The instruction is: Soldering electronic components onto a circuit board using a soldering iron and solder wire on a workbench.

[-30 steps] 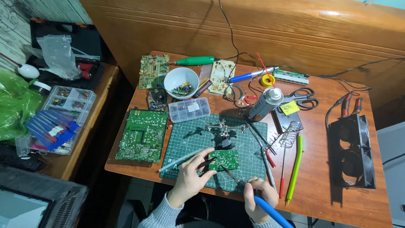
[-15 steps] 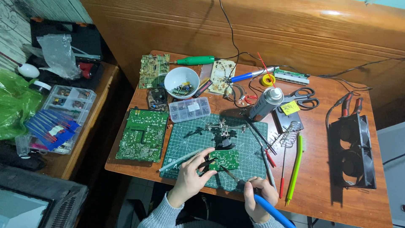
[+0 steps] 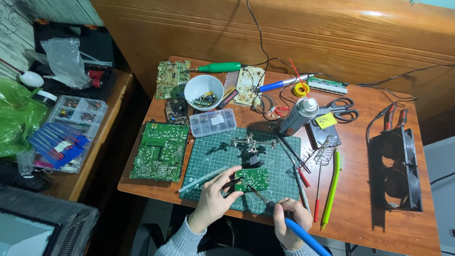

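Note:
A small green circuit board (image 3: pixel 253 179) lies on the green cutting mat (image 3: pixel 213 159) near the table's front edge. My left hand (image 3: pixel 214 196) holds black tweezers (image 3: pixel 232 183) whose tips touch the board's left edge. My right hand (image 3: pixel 289 224) grips a blue-handled soldering iron (image 3: pixel 303 234); its metal tip (image 3: pixel 256 193) reaches the board's lower edge. A helping-hands clamp stand (image 3: pixel 251 144) stands just behind the board.
A larger green circuit board (image 3: pixel 160 150) lies left of the mat. Behind are a clear parts box (image 3: pixel 213 123), a white bowl of components (image 3: pixel 204 92), a spray can (image 3: pixel 298 115), scissors (image 3: pixel 339 109). A coil iron stand (image 3: pixel 327 147) and two black fans (image 3: pixel 400 170) sit right.

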